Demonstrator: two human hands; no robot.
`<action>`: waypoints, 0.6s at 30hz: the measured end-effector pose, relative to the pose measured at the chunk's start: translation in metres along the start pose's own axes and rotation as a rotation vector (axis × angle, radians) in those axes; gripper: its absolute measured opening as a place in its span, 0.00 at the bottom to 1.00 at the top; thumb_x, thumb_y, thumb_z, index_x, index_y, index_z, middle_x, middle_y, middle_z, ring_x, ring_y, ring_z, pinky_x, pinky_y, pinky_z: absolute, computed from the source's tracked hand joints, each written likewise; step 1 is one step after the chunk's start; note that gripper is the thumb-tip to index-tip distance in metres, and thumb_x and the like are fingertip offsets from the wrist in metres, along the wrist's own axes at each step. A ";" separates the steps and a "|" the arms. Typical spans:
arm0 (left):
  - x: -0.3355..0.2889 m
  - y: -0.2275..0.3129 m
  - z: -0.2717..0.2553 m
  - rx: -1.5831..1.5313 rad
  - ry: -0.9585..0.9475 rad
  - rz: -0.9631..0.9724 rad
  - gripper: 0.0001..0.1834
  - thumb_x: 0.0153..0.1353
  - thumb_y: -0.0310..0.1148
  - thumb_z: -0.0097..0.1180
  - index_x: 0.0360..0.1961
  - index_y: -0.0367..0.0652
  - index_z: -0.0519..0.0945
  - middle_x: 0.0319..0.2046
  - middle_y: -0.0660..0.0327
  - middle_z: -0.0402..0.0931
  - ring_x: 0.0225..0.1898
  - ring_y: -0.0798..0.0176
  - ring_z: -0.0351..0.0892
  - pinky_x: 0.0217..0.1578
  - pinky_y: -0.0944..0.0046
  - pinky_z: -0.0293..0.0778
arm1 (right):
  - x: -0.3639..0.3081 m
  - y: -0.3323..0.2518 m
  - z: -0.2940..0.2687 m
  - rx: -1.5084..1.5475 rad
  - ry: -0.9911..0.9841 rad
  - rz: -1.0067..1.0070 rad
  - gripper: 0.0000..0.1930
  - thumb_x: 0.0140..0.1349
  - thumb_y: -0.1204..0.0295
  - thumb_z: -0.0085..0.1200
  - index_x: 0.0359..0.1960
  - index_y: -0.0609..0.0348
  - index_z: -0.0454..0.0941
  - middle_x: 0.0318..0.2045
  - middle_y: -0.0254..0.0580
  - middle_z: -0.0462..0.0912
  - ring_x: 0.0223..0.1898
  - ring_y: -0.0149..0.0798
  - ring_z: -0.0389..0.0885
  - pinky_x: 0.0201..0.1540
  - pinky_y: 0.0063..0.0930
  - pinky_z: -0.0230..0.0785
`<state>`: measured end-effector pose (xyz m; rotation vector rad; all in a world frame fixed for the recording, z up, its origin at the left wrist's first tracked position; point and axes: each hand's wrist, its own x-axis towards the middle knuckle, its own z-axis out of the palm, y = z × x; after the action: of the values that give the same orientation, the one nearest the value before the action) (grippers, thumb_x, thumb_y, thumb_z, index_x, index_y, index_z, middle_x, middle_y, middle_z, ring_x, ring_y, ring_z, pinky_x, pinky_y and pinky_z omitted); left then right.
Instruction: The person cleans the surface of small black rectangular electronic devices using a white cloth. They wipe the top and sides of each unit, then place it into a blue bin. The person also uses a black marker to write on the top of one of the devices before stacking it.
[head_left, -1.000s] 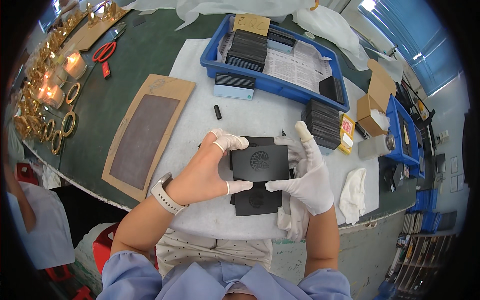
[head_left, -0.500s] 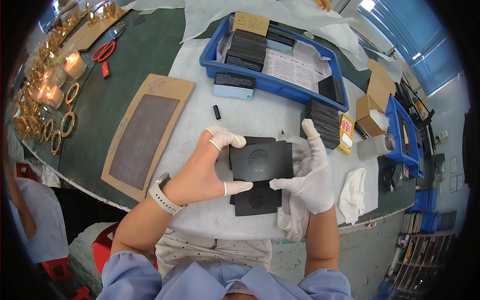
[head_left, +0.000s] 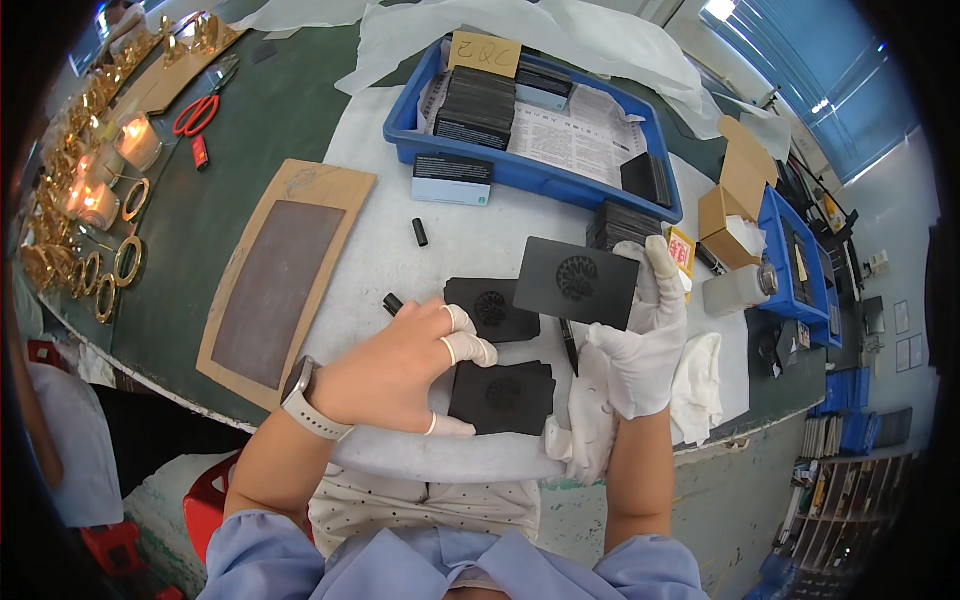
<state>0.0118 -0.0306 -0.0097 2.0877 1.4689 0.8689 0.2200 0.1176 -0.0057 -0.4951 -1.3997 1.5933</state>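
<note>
My right hand [head_left: 640, 355], in a white glove, grips a black card [head_left: 540, 285] with a round emblem, raised above the table and tilted. My left hand [head_left: 385, 375] wears white finger cots and holds nothing; its thumb and fingers are spread at the left edge of a lower pile of black cards [head_left: 505, 402]. Just beyond lies another pile of black cards [head_left: 490, 312] with the same emblem. A dark pen [head_left: 569, 348] rests between the piles and my right hand. A loose white glove [head_left: 590, 415] lies under my right wrist.
A blue tray [head_left: 540, 183] with stacked black cards and printed paper stands at the back. To the left lie a brown board with a dark panel [head_left: 275, 290], red scissors [head_left: 197, 115], lit candles [head_left: 138, 142] and gold rings [head_left: 128, 260]. A translucent bottle [head_left: 735, 290] stands right.
My right hand has lifted the black card up and to the right. My left hand has let go of it and moved down-left, uncovering both card piles and the pen.
</note>
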 end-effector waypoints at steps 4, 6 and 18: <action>-0.001 -0.009 0.005 -0.065 0.180 0.138 0.44 0.31 0.50 0.80 0.50 0.42 0.75 0.43 0.60 0.70 0.44 0.56 0.68 0.46 0.59 0.65 | -0.003 -0.002 0.003 0.033 -0.046 0.060 0.54 0.33 0.88 0.73 0.68 0.57 0.59 0.60 0.47 0.70 0.52 0.39 0.76 0.53 0.32 0.77; -0.001 -0.007 0.007 0.004 0.427 0.041 0.48 0.30 0.52 0.80 0.52 0.40 0.74 0.44 0.59 0.69 0.44 0.56 0.68 0.45 0.59 0.66 | -0.005 0.000 0.006 0.015 -0.066 0.104 0.55 0.32 0.87 0.74 0.68 0.57 0.59 0.60 0.46 0.70 0.51 0.38 0.77 0.53 0.32 0.77; 0.002 -0.007 0.010 0.144 0.518 -0.069 0.40 0.37 0.45 0.78 0.52 0.41 0.76 0.43 0.57 0.69 0.42 0.52 0.67 0.45 0.56 0.66 | -0.007 0.012 0.009 -0.092 -0.229 0.143 0.59 0.31 0.80 0.77 0.70 0.55 0.55 0.56 0.44 0.74 0.49 0.34 0.76 0.49 0.29 0.72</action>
<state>0.0146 -0.0264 -0.0216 1.9826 1.8961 1.3858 0.2119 0.1075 -0.0168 -0.4882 -1.6466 1.7497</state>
